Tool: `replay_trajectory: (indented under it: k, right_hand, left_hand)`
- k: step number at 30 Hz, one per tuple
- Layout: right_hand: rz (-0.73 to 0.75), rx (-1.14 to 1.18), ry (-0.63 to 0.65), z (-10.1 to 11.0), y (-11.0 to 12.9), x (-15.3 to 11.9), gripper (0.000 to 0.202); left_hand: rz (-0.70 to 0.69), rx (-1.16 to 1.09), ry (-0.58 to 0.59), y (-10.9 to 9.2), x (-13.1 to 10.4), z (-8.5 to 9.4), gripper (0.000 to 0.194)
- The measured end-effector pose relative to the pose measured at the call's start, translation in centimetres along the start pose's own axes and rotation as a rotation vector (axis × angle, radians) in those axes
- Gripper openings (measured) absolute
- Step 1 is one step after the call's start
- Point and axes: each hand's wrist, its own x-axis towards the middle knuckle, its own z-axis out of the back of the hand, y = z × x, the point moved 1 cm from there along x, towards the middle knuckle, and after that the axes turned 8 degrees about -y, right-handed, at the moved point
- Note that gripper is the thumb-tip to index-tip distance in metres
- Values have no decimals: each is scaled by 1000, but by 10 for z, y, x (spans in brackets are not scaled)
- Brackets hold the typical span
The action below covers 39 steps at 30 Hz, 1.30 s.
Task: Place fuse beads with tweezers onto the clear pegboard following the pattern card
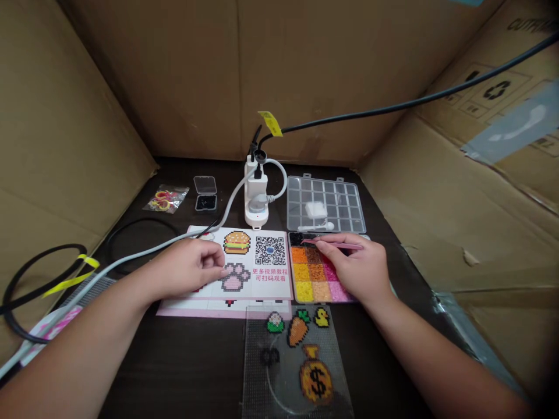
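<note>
My right hand (360, 265) grips pink tweezers (349, 245), their tips over the black bead compartment (297, 239) at the back left of the bead box (312, 302). Whether a bead sits between the tips is too small to tell. Orange, brown, yellow, peach and pink beads fill other compartments; my hand hides part of the right side. My left hand (186, 267) rests over the printed pattern sheet (271, 291), fingers loosely curled, thumb apart from them, nothing visible in it. A clear pegboard (288, 401) in front carries bead figures: a carrot (298, 330), a duck (322, 318), a money bag (317, 381).
Behind the sheets stands a white power strip (256, 215) with plugged cables. The bead box's clear lid (345, 203) lies open, holding a white piece. A small box of black beads (206, 202) and a plastic packet (166, 199) lie back left. Cardboard walls (183, 75) surround the table.
</note>
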Motion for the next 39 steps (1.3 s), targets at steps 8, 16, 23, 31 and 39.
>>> replay_trajectory:
  k: [8,16,23,31,39]
  right_hand:
    - [-17,9,-27,-2,-3,1,15]
    - [-39,40,-3,-4,-1,1,14]
    - [-44,44,-13,-2,0,1,13]
    - [-25,20,-35,0,-1,2,13]
    - [-66,45,-37,-3,-3,2,13]
  left_hand:
    - [-12,12,-6,0,0,0,28]
    - [-16,9,-15,1,0,-1,30]
    - [-12,8,-13,1,-1,0,28]
    - [-14,2,-18,2,1,-1,26]
    - [-7,16,-9,2,0,-1,27]
